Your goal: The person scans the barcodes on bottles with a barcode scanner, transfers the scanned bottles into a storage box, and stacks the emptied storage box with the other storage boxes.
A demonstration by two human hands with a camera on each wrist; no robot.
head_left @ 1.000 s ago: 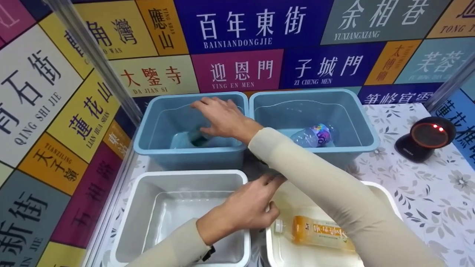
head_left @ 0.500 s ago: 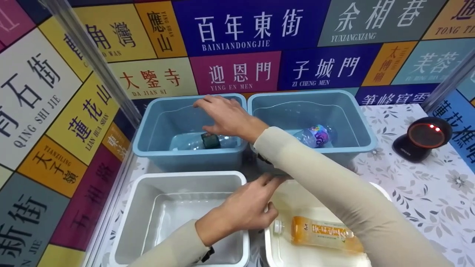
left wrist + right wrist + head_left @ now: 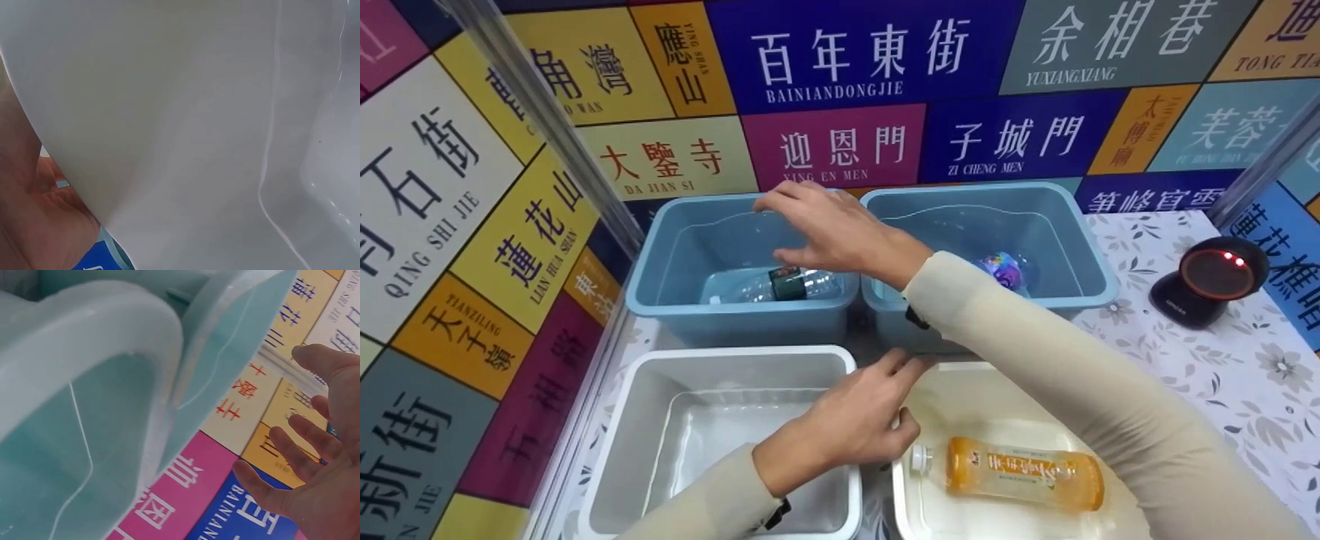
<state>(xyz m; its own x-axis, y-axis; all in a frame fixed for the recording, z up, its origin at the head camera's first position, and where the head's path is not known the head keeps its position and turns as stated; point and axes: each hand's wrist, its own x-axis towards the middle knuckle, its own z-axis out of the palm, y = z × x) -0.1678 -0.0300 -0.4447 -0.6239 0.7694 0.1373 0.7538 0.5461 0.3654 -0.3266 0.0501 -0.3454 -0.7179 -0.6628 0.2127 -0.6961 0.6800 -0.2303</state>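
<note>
Clear plastic bottle (image 3: 791, 284) lies sideways in the left blue bin (image 3: 742, 324); right forearm (image 3: 1035, 337), if swung low, could knock the right blue bin (image 3: 1054, 232); right hand (image 3: 840, 234) empty, fingers spread, over the bins; left hand (image 3: 847, 412) beside the white bin (image 3: 641, 424), fingertips obscured, can't tell if gripping.

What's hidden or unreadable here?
Head view: purple-label bottle, left end behind the right sleeve.
Head view: cream bin, right side behind that sleeve, front cut off by bottom edge.
Head view: orange-label bottle, fine print too small.
Left wrist view: left hand, partly behind the white bin.
Right wrist view: right hand, cut off by right edge.
</note>
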